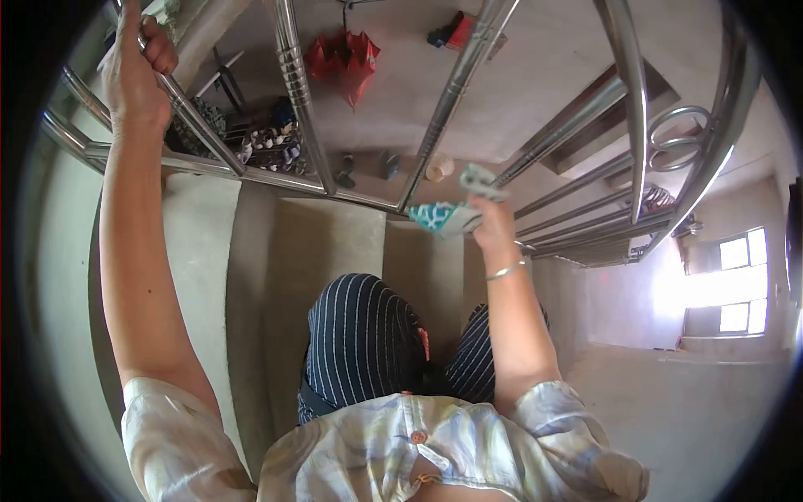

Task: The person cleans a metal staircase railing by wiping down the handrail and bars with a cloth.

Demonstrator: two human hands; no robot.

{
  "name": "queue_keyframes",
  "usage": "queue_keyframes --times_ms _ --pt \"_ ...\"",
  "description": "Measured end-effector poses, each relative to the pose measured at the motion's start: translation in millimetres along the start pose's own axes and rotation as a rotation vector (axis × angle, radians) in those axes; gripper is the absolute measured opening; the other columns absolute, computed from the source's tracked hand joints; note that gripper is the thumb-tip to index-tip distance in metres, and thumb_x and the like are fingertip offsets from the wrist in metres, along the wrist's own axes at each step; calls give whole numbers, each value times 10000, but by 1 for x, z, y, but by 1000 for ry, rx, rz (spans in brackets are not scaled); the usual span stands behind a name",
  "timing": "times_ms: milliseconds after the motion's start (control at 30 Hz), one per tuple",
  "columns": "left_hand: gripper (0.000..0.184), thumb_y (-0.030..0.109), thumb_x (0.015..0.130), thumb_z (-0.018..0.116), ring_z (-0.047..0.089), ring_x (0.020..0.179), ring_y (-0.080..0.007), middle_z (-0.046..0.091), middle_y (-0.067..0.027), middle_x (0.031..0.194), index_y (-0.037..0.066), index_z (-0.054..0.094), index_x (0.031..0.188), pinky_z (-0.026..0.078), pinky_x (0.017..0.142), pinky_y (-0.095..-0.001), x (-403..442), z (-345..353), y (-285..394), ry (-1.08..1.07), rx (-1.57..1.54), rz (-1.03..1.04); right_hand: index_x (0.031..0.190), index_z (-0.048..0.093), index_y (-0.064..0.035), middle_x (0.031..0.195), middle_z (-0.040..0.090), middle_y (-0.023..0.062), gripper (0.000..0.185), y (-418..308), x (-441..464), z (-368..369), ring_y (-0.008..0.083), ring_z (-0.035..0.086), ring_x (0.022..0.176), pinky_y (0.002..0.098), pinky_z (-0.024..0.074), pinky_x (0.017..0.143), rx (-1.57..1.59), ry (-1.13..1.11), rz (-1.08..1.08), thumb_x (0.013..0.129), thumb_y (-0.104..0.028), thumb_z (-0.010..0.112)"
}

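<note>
My left hand point(146, 71) is wrapped round a metal baluster point(201, 125) of the stair railing at the upper left. In my right hand point(493, 219) is a teal and white patterned cloth point(435, 217), held beside the lower rail near the middle. A grey-white part of the cloth sticks up above the fingers, partly blurred. The fingers of my right hand are closed on it. The cloth is close to a slanted baluster point(446, 100); whether they touch is hard to tell.
Concrete steps point(322, 238) lie below my bent knees. Metal railings curve along the right. Beyond them are a red umbrella point(345, 65), a rack of shoes point(276, 146), a red box point(462, 32) and a bright window point(736, 284).
</note>
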State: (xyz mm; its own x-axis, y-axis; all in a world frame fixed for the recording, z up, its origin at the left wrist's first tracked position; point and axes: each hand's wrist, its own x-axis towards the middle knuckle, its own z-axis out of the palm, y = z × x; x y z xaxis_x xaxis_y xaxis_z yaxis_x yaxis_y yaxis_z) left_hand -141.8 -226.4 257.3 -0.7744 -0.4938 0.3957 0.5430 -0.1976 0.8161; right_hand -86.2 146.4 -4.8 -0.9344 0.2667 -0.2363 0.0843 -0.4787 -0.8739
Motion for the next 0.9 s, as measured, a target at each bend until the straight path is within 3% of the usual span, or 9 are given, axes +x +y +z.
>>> queue_keyframes --times_ms 267,367,433,600,667,767,800,867,900 --pt "321 352 823 523 312 479 -84 318 23 512 88 446 658 245 457 -221 2 -5 6 -57 7 -71 1089 459 -30 1072 517 95 374 -198 -83 96 245 470 1022 411 350 916 504 -345 -411 721 20 507" --pt "322 349 826 519 314 480 -91 325 15 519 85 444 657 258 464 -221 2 -7 6 -93 2 -67 1107 446 20 1172 462 124 302 -170 -62 79 221 436 1093 361 343 954 362 -157 -590 811 -32 427" --pt "322 350 827 517 313 479 -93 328 12 520 84 446 661 260 465 -221 1 -7 7 -81 -16 -81 1126 432 17 1168 463 124 300 -144 -47 38 228 436 1091 373 343 954 402 -87 -411 850 -66 350" --pt "282 315 798 571 325 486 -67 378 21 559 59 482 721 268 447 -213 9 -13 -3 -40 -36 -24 1083 462 -17 1079 510 87 268 -130 -76 -31 214 485 1007 358 380 888 289 215 -587 828 -100 461" --pt "266 286 815 552 312 485 -65 355 22 548 46 481 724 236 436 -200 11 -14 -4 -70 -51 -17 1092 445 -14 1086 503 101 298 -138 -67 -35 199 483 997 341 382 871 301 157 -598 833 -156 482" --pt "254 267 831 528 302 492 -68 345 16 553 33 476 743 237 445 -200 10 -16 -3 -62 -61 -17 1122 435 34 1127 488 114 405 -141 -25 -19 216 492 962 313 376 826 -278 337 -859 827 -227 526" --pt "241 253 845 497 286 495 -71 337 13 560 36 467 744 232 449 -201 12 -19 -3 -93 -50 -16 1122 435 34 1127 488 114 405 -137 -13 -28 216 492 962 313 376 826 -276 339 -851 827 -227 526" --pt "232 239 859 466 270 498 -73 329 11 566 38 458 745 228 453 -201 17 -23 -6 -133 -25 -24 1074 428 65 1076 485 111 390 -122 5 -56 151 478 937 289 388 790 -854 473 -561 835 -230 518" --pt "227 231 867 440 254 500 -74 319 10 571 44 444 739 221 454 -203 19 -24 -7 -96 5 -17 1014 528 37 1136 491 105 328 -108 3 -55 185 455 1019 299 328 880 -681 406 -650 814 -222 549"
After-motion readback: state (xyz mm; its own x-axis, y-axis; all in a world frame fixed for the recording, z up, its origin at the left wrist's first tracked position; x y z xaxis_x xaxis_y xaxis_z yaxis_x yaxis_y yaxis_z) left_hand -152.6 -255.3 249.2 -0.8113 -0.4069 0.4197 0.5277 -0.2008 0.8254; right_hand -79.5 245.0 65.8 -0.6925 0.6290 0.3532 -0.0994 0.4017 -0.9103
